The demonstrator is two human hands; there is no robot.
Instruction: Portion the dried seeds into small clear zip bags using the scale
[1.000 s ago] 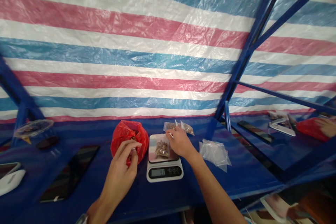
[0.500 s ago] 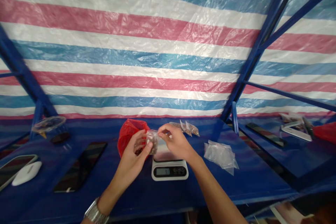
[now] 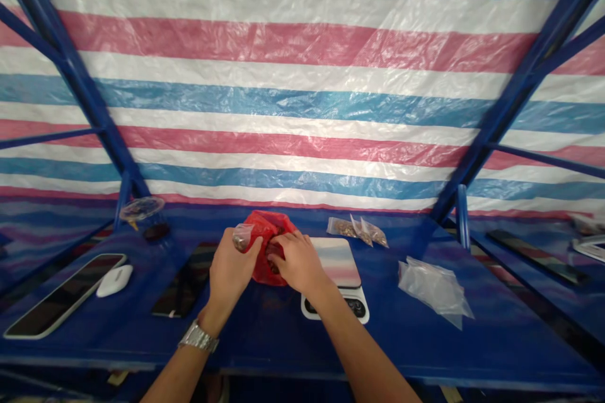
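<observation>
Small clear plastic bag point(image 3: 242, 237), pinched at the fingertips of the left hand point(image 3: 231, 271) above the near edge of a red plastic bag point(image 3: 268, 262). The part in view lay roughly level, its long axis pointing right toward the red bag; the rest was hidden by the fingers. Dark contents showed inside, too small to identify.

The left hand was narrowly closed on the small bag, with a silver wristwatch point(image 3: 198, 339) on the wrist. The right hand point(image 3: 297, 262) lay beside it, fingers curled at the crumpled top of the red bag; whether they gripped the plastic could not be told.

The red bag rested on a blue desk point(image 3: 472, 352), just left of a white digital kitchen scale point(image 3: 334, 302), whose glossy platform reflected the striped tarpaulin point(image 3: 283, 101). Its readout was mostly hidden by the right forearm.

Three small filled bags point(image 3: 358, 230) lay beyond the scale, and a loose pile of clear bags point(image 3: 435, 286) lay to its right. A white computer mouse point(image 3: 114, 281) and a dark tablet point(image 3: 63, 296) lay far left.
</observation>
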